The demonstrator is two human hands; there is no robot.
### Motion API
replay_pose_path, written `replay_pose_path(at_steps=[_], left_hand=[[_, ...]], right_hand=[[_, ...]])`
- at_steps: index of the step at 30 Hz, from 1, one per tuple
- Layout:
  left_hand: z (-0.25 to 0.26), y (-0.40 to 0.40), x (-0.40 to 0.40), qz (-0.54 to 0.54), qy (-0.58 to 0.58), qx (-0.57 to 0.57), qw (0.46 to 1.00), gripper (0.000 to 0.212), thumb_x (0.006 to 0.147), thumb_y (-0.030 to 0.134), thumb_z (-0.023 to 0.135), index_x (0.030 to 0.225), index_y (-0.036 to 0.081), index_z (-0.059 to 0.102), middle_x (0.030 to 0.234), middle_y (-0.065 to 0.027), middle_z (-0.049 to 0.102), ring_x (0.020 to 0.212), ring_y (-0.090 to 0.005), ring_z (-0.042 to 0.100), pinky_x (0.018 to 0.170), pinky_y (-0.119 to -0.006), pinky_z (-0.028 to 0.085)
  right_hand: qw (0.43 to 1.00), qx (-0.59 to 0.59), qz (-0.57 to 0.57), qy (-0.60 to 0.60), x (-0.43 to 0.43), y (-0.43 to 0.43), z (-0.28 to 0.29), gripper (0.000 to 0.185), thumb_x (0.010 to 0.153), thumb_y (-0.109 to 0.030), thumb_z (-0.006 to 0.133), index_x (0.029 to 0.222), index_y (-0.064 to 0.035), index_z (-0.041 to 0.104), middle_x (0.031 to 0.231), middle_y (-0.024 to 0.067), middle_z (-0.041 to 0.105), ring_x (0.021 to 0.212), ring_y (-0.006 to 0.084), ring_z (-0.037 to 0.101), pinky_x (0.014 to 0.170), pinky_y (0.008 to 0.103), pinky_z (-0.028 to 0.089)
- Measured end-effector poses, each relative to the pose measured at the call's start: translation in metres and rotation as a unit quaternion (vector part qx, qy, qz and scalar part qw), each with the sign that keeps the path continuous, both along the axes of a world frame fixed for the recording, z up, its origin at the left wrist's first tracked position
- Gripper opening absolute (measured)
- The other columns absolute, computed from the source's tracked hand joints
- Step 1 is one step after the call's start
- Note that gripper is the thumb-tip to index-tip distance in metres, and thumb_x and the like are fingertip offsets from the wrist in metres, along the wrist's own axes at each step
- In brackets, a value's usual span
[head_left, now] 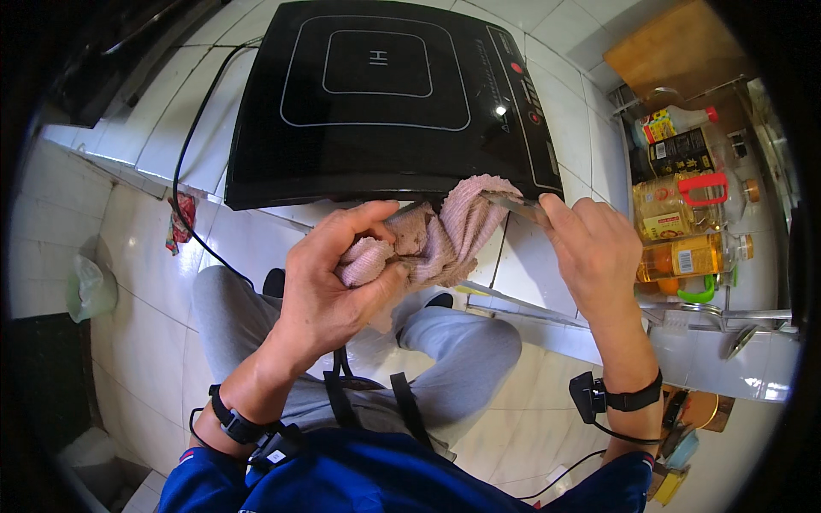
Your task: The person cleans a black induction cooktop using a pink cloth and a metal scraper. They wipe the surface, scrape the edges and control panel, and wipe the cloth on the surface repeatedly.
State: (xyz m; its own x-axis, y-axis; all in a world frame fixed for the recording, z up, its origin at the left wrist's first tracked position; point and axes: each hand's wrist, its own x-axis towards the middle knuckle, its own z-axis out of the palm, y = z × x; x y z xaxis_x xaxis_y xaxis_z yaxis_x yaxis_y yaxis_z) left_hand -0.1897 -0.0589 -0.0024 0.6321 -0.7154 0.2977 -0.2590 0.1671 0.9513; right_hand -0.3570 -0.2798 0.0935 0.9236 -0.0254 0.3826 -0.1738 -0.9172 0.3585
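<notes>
My left hand [337, 269] grips a bunched pink ribbed cloth [449, 247], with dark stains on it, between thumb and fingers. From there the cloth stretches up and right. A thin, flat metal utensil [521, 208] is pinched in my right hand [587, 247]; its far end meets the cloth's upper fold, which partly hides it, so its exact kind is unclear. Both hands are just in front of a black induction cooktop [378, 147], near its front right corner. The cloth's top overlaps the cooktop's front edge in view.
The cooktop stands on a white tiled counter [532, 269]. Its black cord [183, 167] hangs down at left. Several oil and seasoning bottles [673, 205] lie in view at right, beside a wooden board [673, 45]. A bin with a plastic bag [90, 292] stands on the floor at left.
</notes>
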Motion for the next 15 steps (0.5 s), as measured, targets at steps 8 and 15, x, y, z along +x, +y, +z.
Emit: replay_pose_path(at_steps=[8, 15], left_hand=[[0.002, 0.001, 0.002, 0.002, -0.010, 0.003, 1.000, 0.050, 0.070, 0.000, 0.075, 0.119, 0.002, 0.063, 0.093, -0.0058, 0.063, 0.083, -0.0170, 0.062, 0.076, -0.029, 0.050], [0.002, 0.000, -0.001, 0.002, -0.004, 0.014, 1.000, 0.051, 0.071, -0.001, 0.074, 0.121, 0.003, 0.062, 0.094, -0.0061, 0.063, 0.084, -0.0163, 0.062, 0.077, -0.028, 0.050]], right_hand=[[1.000, -0.019, 0.007, -0.024, -0.001, 0.003, -0.012, 0.030, 0.075, -0.011, 0.070, 0.104, -0.0162, 0.066, 0.068, 0.0015, 0.043, 0.060, 0.0184, 0.050, 0.051, 0.0332, 0.038], [1.000, 0.014, -0.023, -0.003, 0.003, 0.018, 0.001, 0.028, 0.073, -0.011, 0.069, 0.101, -0.0144, 0.065, 0.068, 0.0023, 0.044, 0.062, 0.0189, 0.052, 0.053, 0.0326, 0.039]])
